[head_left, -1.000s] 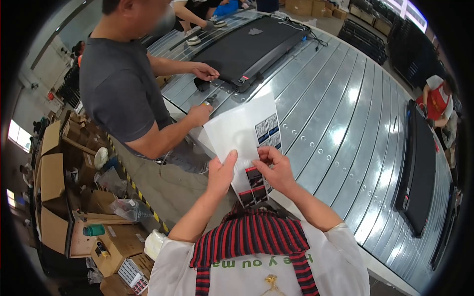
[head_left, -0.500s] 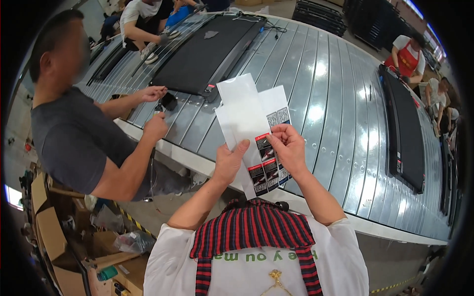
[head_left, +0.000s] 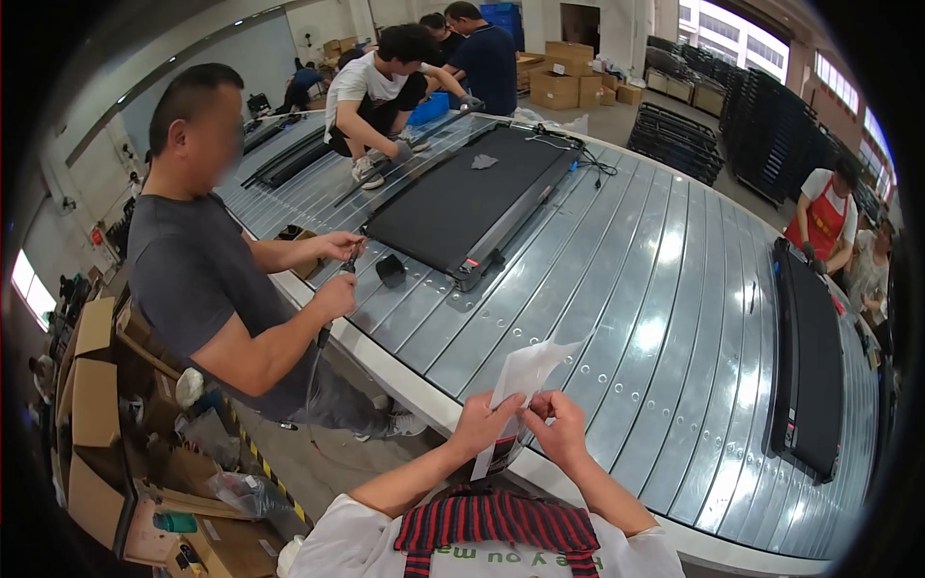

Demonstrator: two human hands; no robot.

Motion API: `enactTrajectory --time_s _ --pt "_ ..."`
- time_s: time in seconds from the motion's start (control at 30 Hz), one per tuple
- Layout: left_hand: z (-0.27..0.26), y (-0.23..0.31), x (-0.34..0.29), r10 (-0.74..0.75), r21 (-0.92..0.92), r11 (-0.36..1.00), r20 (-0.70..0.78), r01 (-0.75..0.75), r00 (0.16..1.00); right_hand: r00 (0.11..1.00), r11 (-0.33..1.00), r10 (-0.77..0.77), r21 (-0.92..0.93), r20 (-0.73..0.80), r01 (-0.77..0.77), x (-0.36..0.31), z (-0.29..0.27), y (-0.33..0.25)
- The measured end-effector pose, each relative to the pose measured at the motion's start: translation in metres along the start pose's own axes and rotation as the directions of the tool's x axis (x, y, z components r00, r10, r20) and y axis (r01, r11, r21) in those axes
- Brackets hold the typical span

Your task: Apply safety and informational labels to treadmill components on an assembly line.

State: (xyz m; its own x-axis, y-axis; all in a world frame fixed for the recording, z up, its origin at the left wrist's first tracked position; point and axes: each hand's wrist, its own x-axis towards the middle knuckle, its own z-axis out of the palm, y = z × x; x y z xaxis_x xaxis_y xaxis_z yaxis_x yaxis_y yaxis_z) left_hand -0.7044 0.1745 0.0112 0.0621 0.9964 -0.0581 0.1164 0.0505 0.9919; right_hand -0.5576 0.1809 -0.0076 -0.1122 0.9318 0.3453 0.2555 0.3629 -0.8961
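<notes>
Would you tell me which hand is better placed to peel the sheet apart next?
Probably the right hand: its fingertips pinch the sheet at its edge, while the left hand grips it flat from the side and can steady it.

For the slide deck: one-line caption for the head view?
Both hands, left hand and right hand, hold a white sheet over the metal conveyor.

White paper sheet (head_left: 528, 380), edge-on and upright, pinched above the metal table edge.
</notes>
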Motion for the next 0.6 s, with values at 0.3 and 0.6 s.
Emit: enactTrajectory --time_s 0.3,0.6 --pt "-0.017 -0.012 -0.048 0.094 -0.106 0.99 -0.021 -0.096 0.995 0.965 0.914 0.231 0.313 0.122 -0.258 -0.034 0.026 -0.009" --pt "-0.038 -0.054 -0.093 0.031 -0.039 0.999 -0.095 -0.035 0.995 0.967 0.969 0.213 0.093 0.142 -0.227 -0.081 0.052 -0.03"
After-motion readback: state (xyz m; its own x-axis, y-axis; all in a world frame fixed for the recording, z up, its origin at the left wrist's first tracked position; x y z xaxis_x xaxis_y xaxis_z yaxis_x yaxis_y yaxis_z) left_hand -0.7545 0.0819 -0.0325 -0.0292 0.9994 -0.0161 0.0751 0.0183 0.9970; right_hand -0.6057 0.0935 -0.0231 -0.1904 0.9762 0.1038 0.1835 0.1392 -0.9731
